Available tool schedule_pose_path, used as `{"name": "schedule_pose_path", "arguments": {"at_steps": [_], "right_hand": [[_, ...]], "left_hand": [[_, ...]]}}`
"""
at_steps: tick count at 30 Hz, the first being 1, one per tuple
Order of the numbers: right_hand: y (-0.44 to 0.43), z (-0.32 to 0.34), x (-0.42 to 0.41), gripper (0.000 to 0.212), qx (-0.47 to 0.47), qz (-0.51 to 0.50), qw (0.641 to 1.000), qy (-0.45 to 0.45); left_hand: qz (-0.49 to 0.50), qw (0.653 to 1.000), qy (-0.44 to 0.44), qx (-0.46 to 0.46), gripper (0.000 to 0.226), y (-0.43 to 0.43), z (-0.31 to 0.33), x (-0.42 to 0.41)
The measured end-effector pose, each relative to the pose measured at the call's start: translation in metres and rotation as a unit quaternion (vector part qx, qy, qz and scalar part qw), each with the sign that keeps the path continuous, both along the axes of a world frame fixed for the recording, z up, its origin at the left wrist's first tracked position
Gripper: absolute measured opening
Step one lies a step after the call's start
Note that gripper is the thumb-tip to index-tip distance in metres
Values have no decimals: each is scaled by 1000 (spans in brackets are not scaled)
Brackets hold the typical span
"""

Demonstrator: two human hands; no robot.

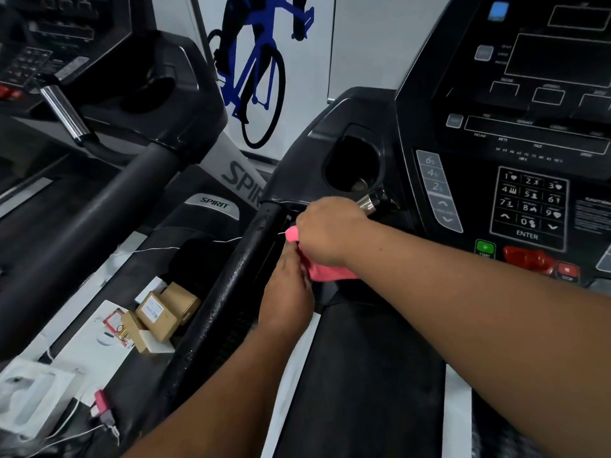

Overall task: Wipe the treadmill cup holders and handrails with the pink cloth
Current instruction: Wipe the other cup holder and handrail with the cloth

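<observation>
The right grip (pixel 330 231) is clenched around the pink cloth (pixel 325 272), the cup holder (pixel 367 160) just beyond it; the left grip (pixel 287 292) pinches the cloth's lower edge, beside the black handrail (pixel 228 292).

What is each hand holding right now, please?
Left hand: pinches the lower part of the pink cloth.
Right hand: curled round the same cloth's upper part.

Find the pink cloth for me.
The pink cloth sits mid-frame, held by the left hand and right hand, just below the cup holder, beside the black handrail.
</observation>
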State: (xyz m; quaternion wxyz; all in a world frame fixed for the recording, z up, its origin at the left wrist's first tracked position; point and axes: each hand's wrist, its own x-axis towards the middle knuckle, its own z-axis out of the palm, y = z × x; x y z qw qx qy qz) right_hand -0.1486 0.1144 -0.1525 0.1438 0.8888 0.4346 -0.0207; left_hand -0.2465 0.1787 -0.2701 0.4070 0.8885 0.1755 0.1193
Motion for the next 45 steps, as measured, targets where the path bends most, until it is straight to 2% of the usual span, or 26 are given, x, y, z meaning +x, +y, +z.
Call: {"name": "schedule_pose_path", "arguments": {"at_steps": [3,7,11,12,15,17,20,24,28,32,34,36,38,43,45], "right_hand": [[-8,9,2,27,-8,24,999,-28],[-43,36,11,30,13,0,995,-96],[-55,27,-9,65,35,3,987,-159],[-51,19,-12,65,34,8,986,-162],[-31,-10,-16,42,38,32,988,-147],[-15,-27,-21,35,23,51,989,-136],[6,-44,-32,37,-43,67,984,-160],[33,-59,-32,40,-144,55,968,-197],[60,-67,-23,41,-202,18,966,-162],[75,-63,-15,40,-208,-33,973,-96],[70,-53,-16,29,-209,-2,975,-70],[58,-44,-19,8,-223,41,972,-56],[43,-40,-24,11,-229,61,968,-81],[7,-30,-42,46,-191,139,953,-190],[-4,-18,-48,41,-180,172,949,-193]], "left_hand": [[20,1000,22,5,54,-2,-2,-2],[8,999,28,42,61,-2,-2,-8],[8,998,36,52,58,1,-5,-13],[6,998,39,50,58,2,-6,-14],[10,997,52,54,60,6,-10,-16],[17,997,64,50,65,8,-13,-17],[24,997,70,34,71,9,-16,-20],[16,997,65,33,59,9,-21,-26],[14,996,87,11,54,6,-27,-33],[-4,997,83,3,54,2,-38,-37],[-8,996,82,31,57,2,-41,-35],[-3,994,88,59,64,2,-40,-30],[-4,994,95,58,67,2,-32,-26],[-3,995,76,62,64,5,-25,-20],[1,996,64,63,62,6,-24,-19]]}}
